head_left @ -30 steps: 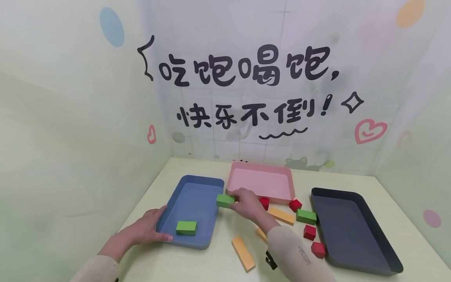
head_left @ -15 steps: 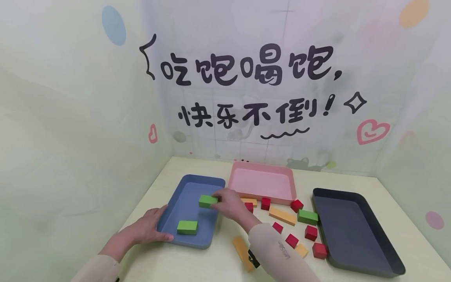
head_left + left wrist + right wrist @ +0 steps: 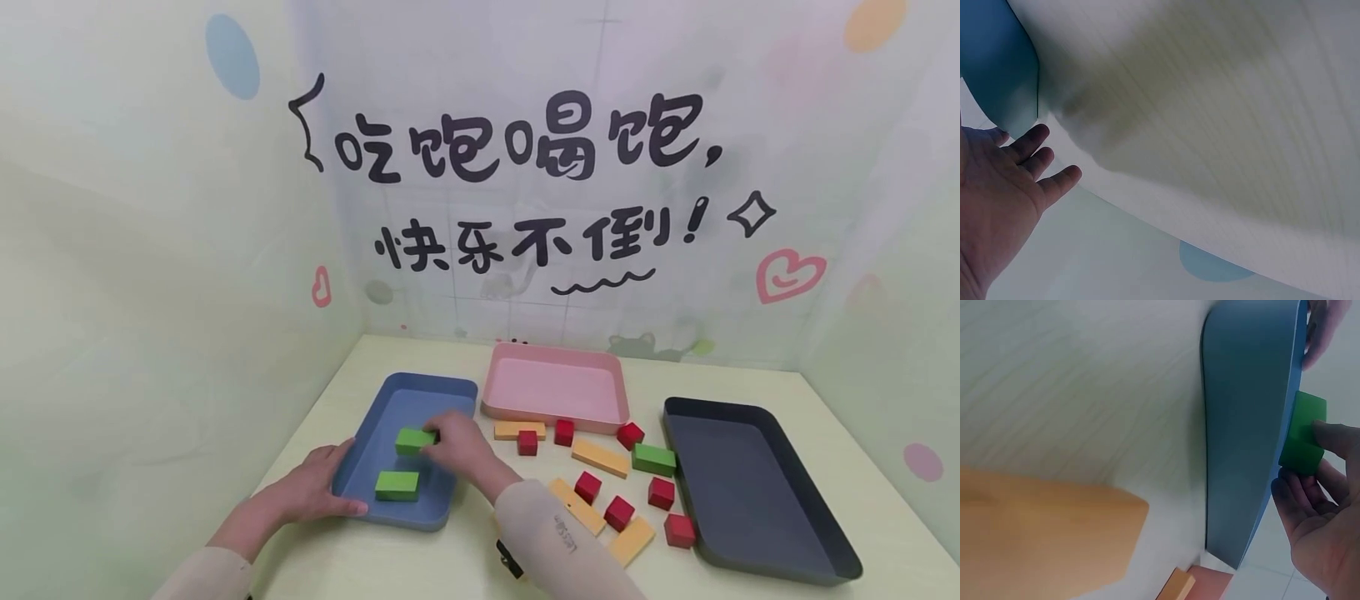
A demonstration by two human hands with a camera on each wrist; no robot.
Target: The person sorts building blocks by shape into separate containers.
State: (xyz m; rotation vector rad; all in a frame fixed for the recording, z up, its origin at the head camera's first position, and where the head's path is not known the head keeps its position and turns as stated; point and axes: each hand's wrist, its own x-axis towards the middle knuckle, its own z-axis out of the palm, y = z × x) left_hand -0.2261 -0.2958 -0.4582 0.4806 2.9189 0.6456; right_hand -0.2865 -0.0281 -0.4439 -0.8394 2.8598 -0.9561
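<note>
A green block (image 3: 414, 442) is pinched between the thumb and fingers of my right hand (image 3: 459, 446), over the middle of the blue tray (image 3: 442, 512). The right wrist view shows the same green block (image 3: 1304, 432) beyond the tray's wall; whether it touches the tray floor I cannot tell. A second green block (image 3: 397, 486) lies in the tray's near part. My left hand (image 3: 315, 483) rests against the tray's left side, thumb along the near rim. In the left wrist view the fingers of that hand (image 3: 1004, 194) are spread beside the blue wall.
A pink tray (image 3: 555, 423) stands at the back and a dark grey tray (image 3: 757, 492) on the right. Between them lie several red cubes (image 3: 527, 442), several yellow blocks (image 3: 600, 458) and another green block (image 3: 653, 459). My right sleeve (image 3: 558, 542) covers part of the table.
My right hand has carried the green block leftward from beside the blue tray's right rim to over its middle, and somewhat lower. My left hand stays at the tray's side.
</note>
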